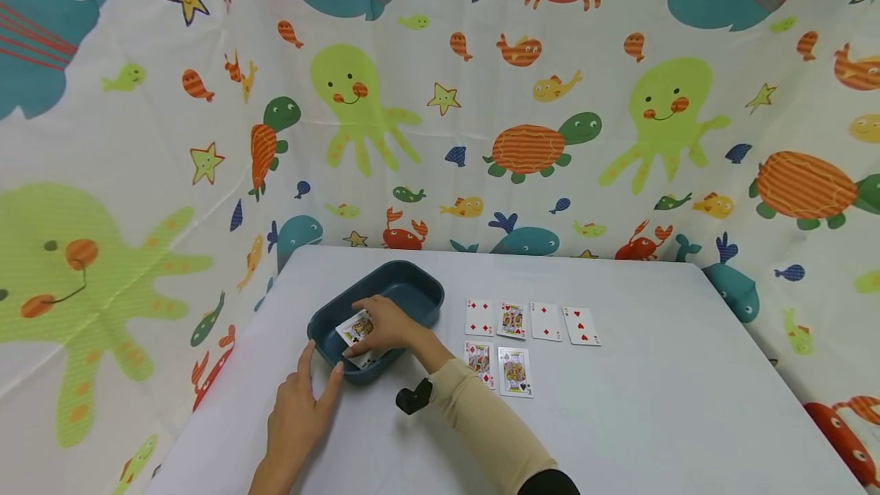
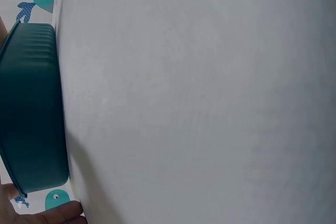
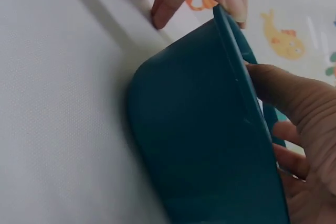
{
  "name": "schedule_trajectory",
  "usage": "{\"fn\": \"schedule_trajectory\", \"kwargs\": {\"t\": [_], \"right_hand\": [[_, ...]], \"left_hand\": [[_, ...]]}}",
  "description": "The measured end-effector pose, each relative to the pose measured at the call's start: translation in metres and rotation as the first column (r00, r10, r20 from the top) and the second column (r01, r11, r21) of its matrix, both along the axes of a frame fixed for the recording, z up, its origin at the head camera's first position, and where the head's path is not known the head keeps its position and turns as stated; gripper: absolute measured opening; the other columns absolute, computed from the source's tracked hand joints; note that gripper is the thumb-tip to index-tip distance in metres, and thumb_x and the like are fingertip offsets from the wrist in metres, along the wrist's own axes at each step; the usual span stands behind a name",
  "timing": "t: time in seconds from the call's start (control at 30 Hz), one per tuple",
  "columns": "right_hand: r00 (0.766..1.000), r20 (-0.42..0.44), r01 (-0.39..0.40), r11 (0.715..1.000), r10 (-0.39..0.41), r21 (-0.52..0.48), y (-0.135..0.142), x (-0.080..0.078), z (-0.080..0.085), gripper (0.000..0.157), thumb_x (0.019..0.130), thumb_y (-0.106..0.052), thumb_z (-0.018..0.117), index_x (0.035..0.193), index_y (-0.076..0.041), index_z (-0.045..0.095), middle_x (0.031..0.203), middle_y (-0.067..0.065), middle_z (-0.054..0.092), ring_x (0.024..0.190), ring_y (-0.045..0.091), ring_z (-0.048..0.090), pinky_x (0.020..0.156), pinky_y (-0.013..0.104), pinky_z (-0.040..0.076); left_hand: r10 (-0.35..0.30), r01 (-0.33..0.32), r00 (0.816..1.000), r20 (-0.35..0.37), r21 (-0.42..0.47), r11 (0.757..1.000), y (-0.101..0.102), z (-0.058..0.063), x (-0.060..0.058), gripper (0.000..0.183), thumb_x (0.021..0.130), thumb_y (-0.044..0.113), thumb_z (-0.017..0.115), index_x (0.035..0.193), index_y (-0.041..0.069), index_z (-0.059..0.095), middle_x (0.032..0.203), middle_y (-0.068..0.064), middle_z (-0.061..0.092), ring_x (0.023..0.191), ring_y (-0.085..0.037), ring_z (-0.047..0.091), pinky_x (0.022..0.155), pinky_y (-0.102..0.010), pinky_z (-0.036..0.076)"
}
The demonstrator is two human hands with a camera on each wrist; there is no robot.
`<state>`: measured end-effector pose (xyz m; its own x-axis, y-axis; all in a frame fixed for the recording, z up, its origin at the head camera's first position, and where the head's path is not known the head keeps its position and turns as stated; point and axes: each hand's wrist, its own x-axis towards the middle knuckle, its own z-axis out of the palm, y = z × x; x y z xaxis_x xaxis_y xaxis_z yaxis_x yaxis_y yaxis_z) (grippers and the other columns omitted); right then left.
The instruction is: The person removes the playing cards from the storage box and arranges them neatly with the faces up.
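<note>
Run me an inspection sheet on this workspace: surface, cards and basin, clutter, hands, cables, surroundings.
Surface: white tabletop, no spills seen.
Job's things: playing cards face up in two rows, four and two; dark teal basin to their left, with more cards in it.
Clutter: nothing seen.
Hands: left hand touches the basin's near end; right hand holds a face card in the basin.
Cables: nothing seen.
Surroundings: sea-animal printed backdrop behind and at both sides.
</note>
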<state>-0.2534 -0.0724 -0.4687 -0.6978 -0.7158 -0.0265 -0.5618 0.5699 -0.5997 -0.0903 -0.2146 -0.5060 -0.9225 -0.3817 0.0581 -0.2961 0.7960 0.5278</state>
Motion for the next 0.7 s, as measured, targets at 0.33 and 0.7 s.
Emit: {"fn": "schedule_trajectory", "kwargs": {"t": [0.33,0.7], "right_hand": [[1.0,0.001,-0.013,0.99,0.013,-0.137,0.012,0.006,0.004,0.081,0.077,-0.046,0.089,0.146,-0.016,0.057,0.143,0.003,0.056,0.12,0.01,0.053,0.1,0.024,0.044],[0.999,0.022,-0.022,0.955,0.03,-0.295,0.035,0.023,0.01,0.075,0.079,-0.041,0.088,0.144,-0.016,0.059,0.142,-0.002,0.056,0.12,0.007,0.05,0.096,0.023,0.044]], "left_hand": [[-0.002,0.002,1.0,-0.003,-0.004,1.0,-0.001,-0.001,-0.002,0.085,0.101,0.063,0.046,0.16,0.007,0.023,0.118,-0.037,0.058,0.107,-0.052,0.059,0.073,-0.064,0.052],[-0.005,0.005,1.0,0.004,-0.007,1.0,0.0,-0.001,0.0,0.085,0.101,0.063,0.046,0.16,0.007,0.023,0.118,-0.037,0.058,0.107,-0.052,0.059,0.076,-0.065,0.052]]}}
